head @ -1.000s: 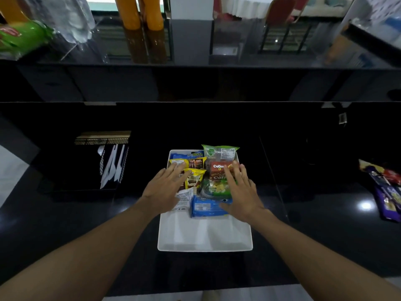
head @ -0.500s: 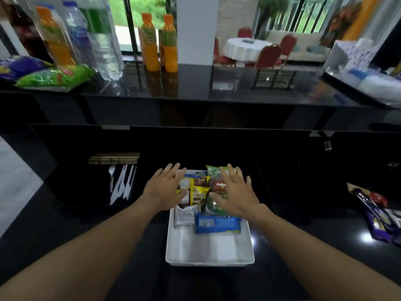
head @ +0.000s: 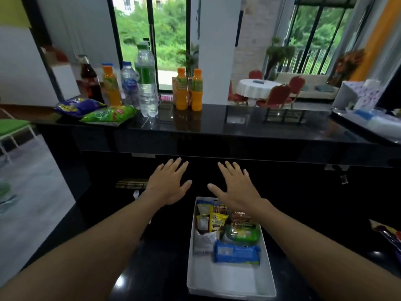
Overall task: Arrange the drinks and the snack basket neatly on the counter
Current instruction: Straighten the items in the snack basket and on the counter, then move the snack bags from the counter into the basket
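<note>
A white rectangular plastic snack basket [head: 230, 285] sits nearest on the glossy black lower tabletop [head: 152, 257], its near half bare; its far half holds packets lying flat and overlapping: a blue biscuit packet [head: 236, 255] across the middle, a crumpled white wrapper [head: 204, 242] to its left, a green packet [head: 243, 233] just behind it, then yellow sachets [head: 213, 221] and a brown packet [head: 240, 216] at the far end. At the right edge of the view, well apart from the basket, lie purple wrapped snacks [head: 388, 233].

Both forearms reach forward on either side of the basket; the left hand [head: 167, 185] and the right hand [head: 236, 187] are held palm down with fingers spread and straight, apart from each other and gripping nothing; the right wrist is over the basket's far right corner, the left hand just beyond its far left corner.

Beyond them runs a raised black tabletop [head: 260, 124]; on its left part lie a purple snack bag [head: 78, 106] and a green snack bag [head: 108, 114]; behind these stand upright a dark cola bottle [head: 89, 83], an orange juice bottle [head: 111, 85], a small clear water bottle with a blue label [head: 129, 83] and a tall clear water bottle with a green label [head: 146, 81]; a pair of orange juice bottles [head: 189, 93] stands side by side nearer the middle.

Farthest off are a round table with a white cloth [head: 257, 88] and red chairs [head: 277, 96].
</note>
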`<state>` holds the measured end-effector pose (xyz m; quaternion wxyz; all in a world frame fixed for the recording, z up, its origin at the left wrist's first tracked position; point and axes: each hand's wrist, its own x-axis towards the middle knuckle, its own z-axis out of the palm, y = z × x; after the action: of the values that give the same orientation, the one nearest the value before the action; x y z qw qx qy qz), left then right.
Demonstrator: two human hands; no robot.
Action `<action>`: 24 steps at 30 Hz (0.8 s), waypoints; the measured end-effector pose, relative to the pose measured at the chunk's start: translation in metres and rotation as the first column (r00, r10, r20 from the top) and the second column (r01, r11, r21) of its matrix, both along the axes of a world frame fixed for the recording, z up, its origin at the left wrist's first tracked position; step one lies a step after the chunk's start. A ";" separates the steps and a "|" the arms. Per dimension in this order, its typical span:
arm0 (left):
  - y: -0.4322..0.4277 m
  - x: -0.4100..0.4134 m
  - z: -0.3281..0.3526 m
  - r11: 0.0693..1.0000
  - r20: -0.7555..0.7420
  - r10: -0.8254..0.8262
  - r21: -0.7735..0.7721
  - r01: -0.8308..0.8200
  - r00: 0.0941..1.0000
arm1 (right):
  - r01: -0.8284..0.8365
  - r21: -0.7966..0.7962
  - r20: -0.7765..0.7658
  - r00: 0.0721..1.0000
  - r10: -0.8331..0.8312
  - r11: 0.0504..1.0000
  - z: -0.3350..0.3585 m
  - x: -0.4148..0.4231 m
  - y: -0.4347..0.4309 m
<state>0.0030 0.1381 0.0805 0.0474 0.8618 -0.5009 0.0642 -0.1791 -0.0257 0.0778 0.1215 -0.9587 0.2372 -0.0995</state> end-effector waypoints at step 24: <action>-0.012 0.081 0.089 0.965 0.168 0.217 -0.186 -0.185 0.962 | -0.232 -0.073 0.223 0.944 0.242 0.970 0.093 0.119 -0.048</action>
<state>0.0844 0.1262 0.1698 0.0660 0.8913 -0.4057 0.1913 -0.0602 -0.0741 0.1709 0.1371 -0.9647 0.1021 -0.2002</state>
